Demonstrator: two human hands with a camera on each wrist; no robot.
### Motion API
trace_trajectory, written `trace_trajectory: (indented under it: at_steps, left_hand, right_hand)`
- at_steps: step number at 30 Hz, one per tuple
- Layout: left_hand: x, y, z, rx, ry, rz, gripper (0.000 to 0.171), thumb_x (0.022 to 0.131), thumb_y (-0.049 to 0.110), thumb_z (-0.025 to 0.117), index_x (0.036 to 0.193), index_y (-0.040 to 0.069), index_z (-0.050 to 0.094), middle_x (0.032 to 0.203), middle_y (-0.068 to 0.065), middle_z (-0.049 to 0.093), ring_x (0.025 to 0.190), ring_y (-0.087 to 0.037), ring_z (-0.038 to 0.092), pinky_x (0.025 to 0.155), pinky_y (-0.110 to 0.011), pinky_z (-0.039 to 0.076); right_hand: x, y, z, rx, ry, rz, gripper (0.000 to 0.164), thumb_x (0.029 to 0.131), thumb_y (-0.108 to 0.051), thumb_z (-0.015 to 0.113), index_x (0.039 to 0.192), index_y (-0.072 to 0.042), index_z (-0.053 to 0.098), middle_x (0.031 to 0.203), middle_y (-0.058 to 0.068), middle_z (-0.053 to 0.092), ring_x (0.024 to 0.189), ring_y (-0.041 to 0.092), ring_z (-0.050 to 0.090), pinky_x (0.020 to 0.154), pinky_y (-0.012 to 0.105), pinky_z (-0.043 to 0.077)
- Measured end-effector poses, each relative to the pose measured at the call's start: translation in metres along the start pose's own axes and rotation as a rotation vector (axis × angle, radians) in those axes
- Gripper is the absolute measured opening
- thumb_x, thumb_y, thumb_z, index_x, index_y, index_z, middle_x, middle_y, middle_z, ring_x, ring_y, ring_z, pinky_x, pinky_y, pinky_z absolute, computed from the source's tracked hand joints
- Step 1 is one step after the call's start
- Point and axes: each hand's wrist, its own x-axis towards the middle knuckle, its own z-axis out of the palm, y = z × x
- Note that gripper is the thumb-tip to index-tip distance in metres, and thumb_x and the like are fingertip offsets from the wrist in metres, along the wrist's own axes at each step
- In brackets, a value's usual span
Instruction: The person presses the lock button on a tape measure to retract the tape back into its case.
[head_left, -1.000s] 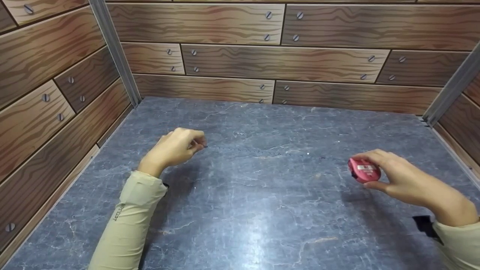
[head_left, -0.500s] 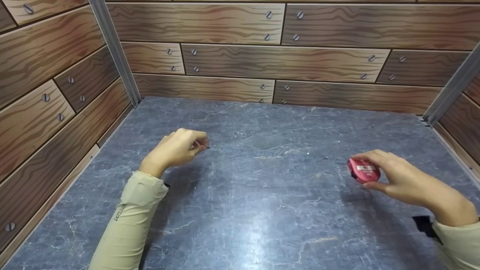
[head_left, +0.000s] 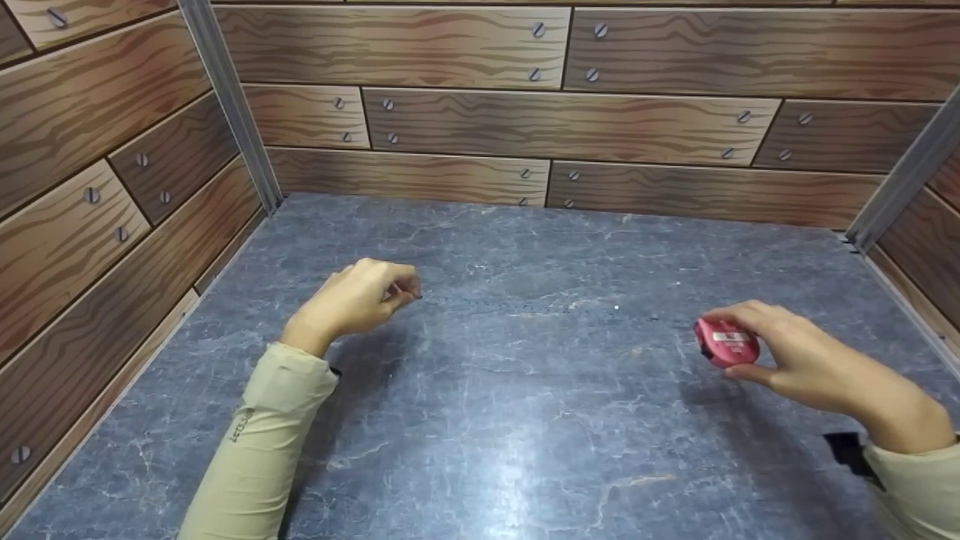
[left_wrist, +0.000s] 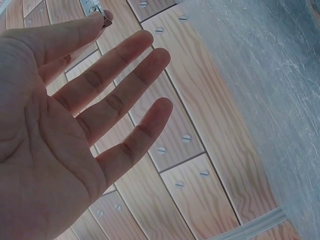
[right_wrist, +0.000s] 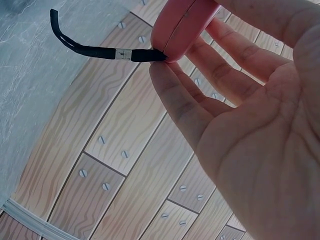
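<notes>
My right hand (head_left: 817, 367) grips a red tape measure (head_left: 729, 343) by its rounded case, thumb on the near side and fingers over the far side. A black wrist strap (right_wrist: 95, 51) hangs from the case in the right wrist view. On the left, my left hand (head_left: 349, 300) pinches the end of the tape blade (left_wrist: 91, 6) between thumb and forefinger, its other fingers spread loosely. In the head view the drawn-out blade (head_left: 517, 305) runs faintly between both hands, blending with the tabletop behind it.
Beneath both hands lies a blue-grey marbled tabletop (head_left: 480, 420). Wood-patterned panels (head_left: 450, 124) rise at the back and along both sides, with metal posts (head_left: 232, 112) in the corners. A small white speck (head_left: 616, 307) shows near the blade.
My left hand has shifted slightly right and nearer with the blade's end, so the span between the hands is a little shorter. The right hand and tape measure have barely moved.
</notes>
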Motion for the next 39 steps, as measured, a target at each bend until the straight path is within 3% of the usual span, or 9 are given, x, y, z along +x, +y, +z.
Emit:
trace_trajectory:
  at_steps: [13, 21, 35, 39]
  left_hand:
    - [0.0017, 0.0031, 0.0011, 0.008, -0.021, 0.0, 0.007, 0.104, 0.018, 0.069, 0.103, 0.02, 0.075, 0.11, -0.002, 0.082, 0.108, -0.026, 0.078, 0.09, -0.055, 0.063]
    - [0.0019, 0.004, 0.0043, 0.001, -0.029, 0.002, 0.007, 0.104, 0.018, 0.069, 0.105, 0.018, 0.076, 0.11, -0.003, 0.081, 0.109, -0.026, 0.078, 0.092, -0.054, 0.063]
    - [0.0013, 0.0056, 0.0049, 0.005, -0.034, 0.022, 0.008, 0.103, 0.017, 0.069, 0.105, 0.019, 0.077, 0.111, -0.003, 0.082, 0.108, -0.026, 0.078, 0.092, -0.054, 0.064]
    - [0.0012, 0.0072, 0.0049, 0.012, -0.035, 0.018, 0.008, 0.103, 0.017, 0.069, 0.104, 0.021, 0.076, 0.11, -0.002, 0.082, 0.108, -0.025, 0.078, 0.09, -0.056, 0.063]
  right_hand:
    - [-0.0006, -0.0026, -0.0012, 0.007, -0.009, 0.015, 0.066, 0.078, -0.013, 0.094, 0.138, -0.01, 0.066, 0.127, 0.006, 0.073, 0.109, 0.022, 0.066, 0.087, 0.04, 0.056]
    - [-0.0007, -0.0045, 0.0002, 0.014, -0.036, 0.03, 0.066, 0.079, -0.013, 0.094, 0.138, -0.01, 0.066, 0.127, 0.007, 0.073, 0.111, 0.026, 0.067, 0.09, 0.048, 0.056]
    - [0.0014, -0.0048, 0.0011, 0.027, -0.042, 0.019, 0.066, 0.08, -0.012, 0.093, 0.139, -0.01, 0.065, 0.128, 0.009, 0.073, 0.111, 0.027, 0.068, 0.09, 0.051, 0.056]
    - [0.0011, -0.0051, 0.0011, 0.02, -0.024, 0.007, 0.065, 0.079, -0.013, 0.094, 0.138, -0.01, 0.066, 0.126, 0.006, 0.073, 0.109, 0.023, 0.067, 0.088, 0.045, 0.056]
